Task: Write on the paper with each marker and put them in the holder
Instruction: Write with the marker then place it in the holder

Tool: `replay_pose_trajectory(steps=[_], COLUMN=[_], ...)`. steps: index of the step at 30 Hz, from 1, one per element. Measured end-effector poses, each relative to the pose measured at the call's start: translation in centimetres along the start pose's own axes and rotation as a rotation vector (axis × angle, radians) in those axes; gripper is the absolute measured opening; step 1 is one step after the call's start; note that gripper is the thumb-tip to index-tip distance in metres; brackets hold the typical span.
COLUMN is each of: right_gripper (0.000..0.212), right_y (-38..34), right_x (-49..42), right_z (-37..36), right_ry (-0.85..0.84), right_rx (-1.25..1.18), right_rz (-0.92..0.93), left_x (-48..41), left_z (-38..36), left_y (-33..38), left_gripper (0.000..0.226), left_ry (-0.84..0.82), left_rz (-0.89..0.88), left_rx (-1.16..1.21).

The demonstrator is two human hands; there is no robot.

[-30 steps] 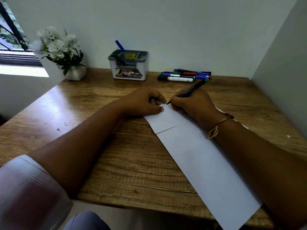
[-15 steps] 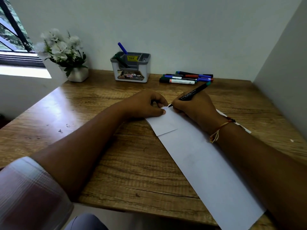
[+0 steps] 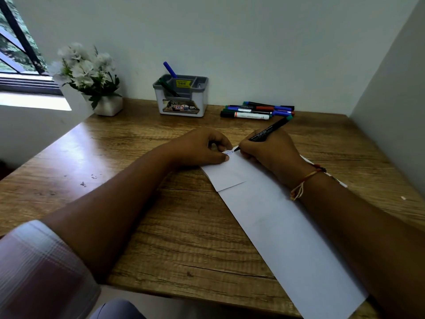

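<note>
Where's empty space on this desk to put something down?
Bare wooden desk on the left, between the white flower pot, grey marker holder and left hand. Also the far right corner, beyond the loose markers. Crowded in the middle: white paper, right hand, black marker.

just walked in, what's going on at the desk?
A person is writing near the far end of the paper with a black marker gripped in the right hand. The left hand holds that end steady. Two markers stand in the grey holder; the loose markers lie on the desk to its right, not yet put away.
</note>
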State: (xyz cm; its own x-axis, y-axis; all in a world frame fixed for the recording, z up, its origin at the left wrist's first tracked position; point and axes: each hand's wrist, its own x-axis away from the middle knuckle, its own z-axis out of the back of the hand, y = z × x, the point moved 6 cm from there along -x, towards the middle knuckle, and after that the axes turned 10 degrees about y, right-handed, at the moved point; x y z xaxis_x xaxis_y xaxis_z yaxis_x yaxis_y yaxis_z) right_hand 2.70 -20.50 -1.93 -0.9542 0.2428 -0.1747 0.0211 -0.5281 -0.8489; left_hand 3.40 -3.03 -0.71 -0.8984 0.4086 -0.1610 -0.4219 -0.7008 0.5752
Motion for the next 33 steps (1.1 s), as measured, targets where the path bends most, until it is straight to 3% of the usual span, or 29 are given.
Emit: replay_pose_trajectory(steps=[24, 33], right_gripper=[0.011, 0.018], right_y=[0.24, 0.46], right_x=[-0.28, -0.37], right_z=[0.03, 0.03], right_ry=[0.019, 0.021], right_rx=[-0.007, -0.004], right_rz=[-0.016, -0.03], left_x=[-0.28, -0.5], left_z=[-0.12, -0.14], left_y=[-0.09, -0.27], left_gripper=[0.032, 0.032], left_ry=[-0.008, 0.0], left_rz=[-0.01, -0.025], left_rx=[-0.01, -0.017])
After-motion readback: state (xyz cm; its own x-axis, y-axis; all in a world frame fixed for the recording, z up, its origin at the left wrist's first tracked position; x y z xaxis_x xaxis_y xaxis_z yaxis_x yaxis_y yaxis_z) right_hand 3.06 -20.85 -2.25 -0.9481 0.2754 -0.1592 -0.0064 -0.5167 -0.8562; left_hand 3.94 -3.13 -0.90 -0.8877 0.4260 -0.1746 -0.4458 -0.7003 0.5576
